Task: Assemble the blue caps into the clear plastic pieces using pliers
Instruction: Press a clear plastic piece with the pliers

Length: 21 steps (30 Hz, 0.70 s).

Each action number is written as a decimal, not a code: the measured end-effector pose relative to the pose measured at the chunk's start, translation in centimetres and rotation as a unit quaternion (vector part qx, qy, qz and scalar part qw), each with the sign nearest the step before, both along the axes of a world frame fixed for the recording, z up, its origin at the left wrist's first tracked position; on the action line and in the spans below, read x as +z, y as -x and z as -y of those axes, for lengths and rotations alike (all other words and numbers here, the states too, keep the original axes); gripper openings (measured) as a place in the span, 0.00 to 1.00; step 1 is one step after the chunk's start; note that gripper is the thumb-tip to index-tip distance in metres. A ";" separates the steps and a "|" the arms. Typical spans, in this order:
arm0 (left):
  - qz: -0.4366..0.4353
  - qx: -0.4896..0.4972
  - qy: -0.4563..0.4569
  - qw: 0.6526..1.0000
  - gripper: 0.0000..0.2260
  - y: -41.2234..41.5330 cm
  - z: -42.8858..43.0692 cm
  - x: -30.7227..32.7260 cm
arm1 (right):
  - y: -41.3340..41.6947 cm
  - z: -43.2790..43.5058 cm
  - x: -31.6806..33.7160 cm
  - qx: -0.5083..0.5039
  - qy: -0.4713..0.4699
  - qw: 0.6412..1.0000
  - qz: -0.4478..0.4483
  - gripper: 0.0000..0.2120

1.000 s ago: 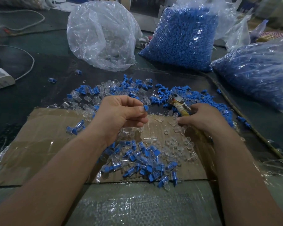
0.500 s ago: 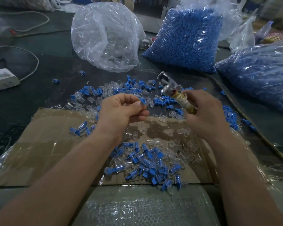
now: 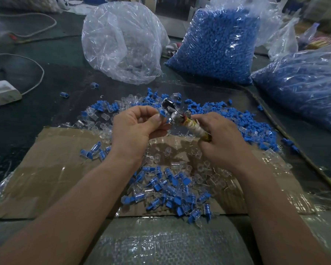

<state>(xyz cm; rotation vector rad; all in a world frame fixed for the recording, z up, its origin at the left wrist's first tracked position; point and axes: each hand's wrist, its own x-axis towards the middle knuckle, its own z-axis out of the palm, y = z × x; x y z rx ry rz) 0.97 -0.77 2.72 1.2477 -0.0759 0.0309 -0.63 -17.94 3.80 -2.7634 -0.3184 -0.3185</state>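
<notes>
Pinching blue cap (image 3: 162,113) beside pliers (image 3: 177,116).

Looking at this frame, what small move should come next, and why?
Probably bring the blue cap into the pliers: the left hand pinches it right beside their metal head, and the right hand grips the taped handles.

At frame centre the left hand (image 3: 136,129) is pinching a blue cap (image 3: 163,113) just beside the metal head of the pliers (image 3: 177,116), which the right hand (image 3: 222,138) is gripping by their wrapped handle. Capped pieces (image 3: 170,190) are lying on cardboard (image 3: 52,169) below.
</notes>
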 end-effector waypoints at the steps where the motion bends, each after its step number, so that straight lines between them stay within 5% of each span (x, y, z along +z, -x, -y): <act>1: 0.000 0.000 0.000 1.000 0.07 0.0 0.0 0.0 | 0.0 0.0 0.0 0.000 0.002 1.000 0.000 0.25; 21: 0.029 0.010 -0.036 0.999 0.08 0.1 0.1 -0.2 | -0.1 -0.4 -0.1 0.007 0.016 0.999 -0.045 0.13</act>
